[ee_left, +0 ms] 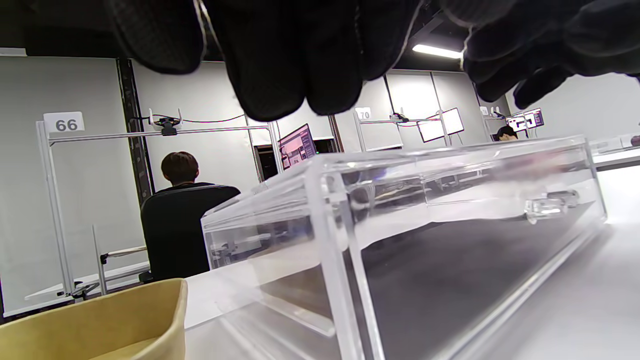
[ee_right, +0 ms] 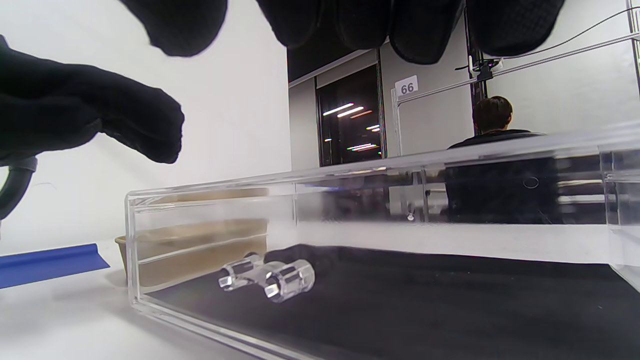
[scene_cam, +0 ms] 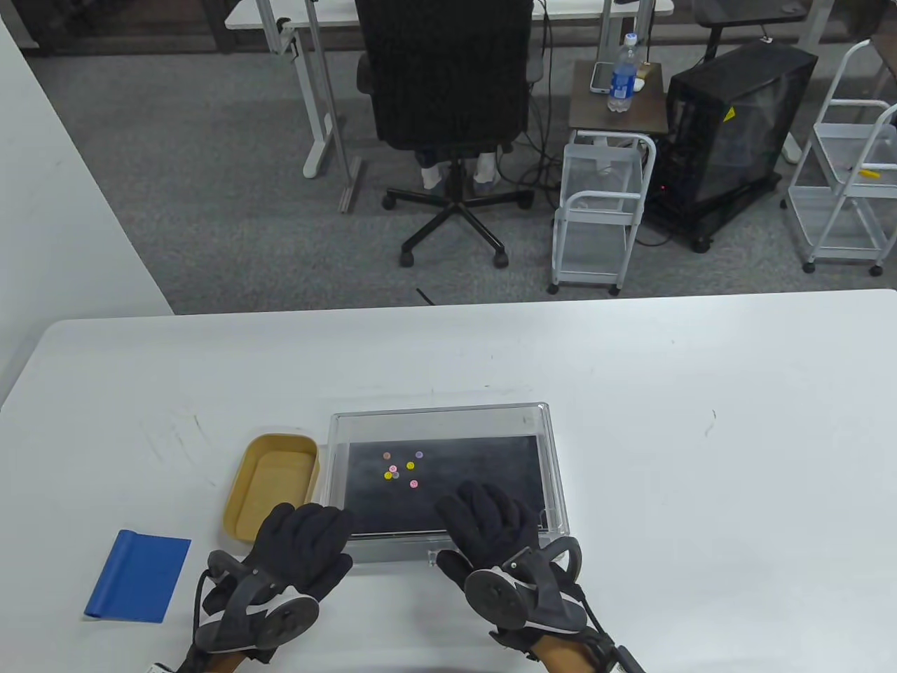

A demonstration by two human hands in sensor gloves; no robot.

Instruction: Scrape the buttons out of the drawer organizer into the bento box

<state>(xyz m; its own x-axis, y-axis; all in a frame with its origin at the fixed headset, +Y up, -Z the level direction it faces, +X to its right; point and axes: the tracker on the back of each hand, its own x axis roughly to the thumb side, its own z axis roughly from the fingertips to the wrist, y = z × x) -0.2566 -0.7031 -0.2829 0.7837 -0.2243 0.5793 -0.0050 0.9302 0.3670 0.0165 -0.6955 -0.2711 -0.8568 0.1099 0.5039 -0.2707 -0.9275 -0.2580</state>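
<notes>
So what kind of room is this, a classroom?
More likely an office-style lab for recording data. Numbered stations such as sign 66 carry monitors, a person sits working at one, and a computer tower stands beside a desk chair.

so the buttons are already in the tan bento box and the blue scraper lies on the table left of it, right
Not quite. The table view shows the buttons on the dark liner of the clear drawer organizer, not in the tan bento box, which shows no buttons. The rest holds: the blue scraper lies on the table, left of the box.
</notes>
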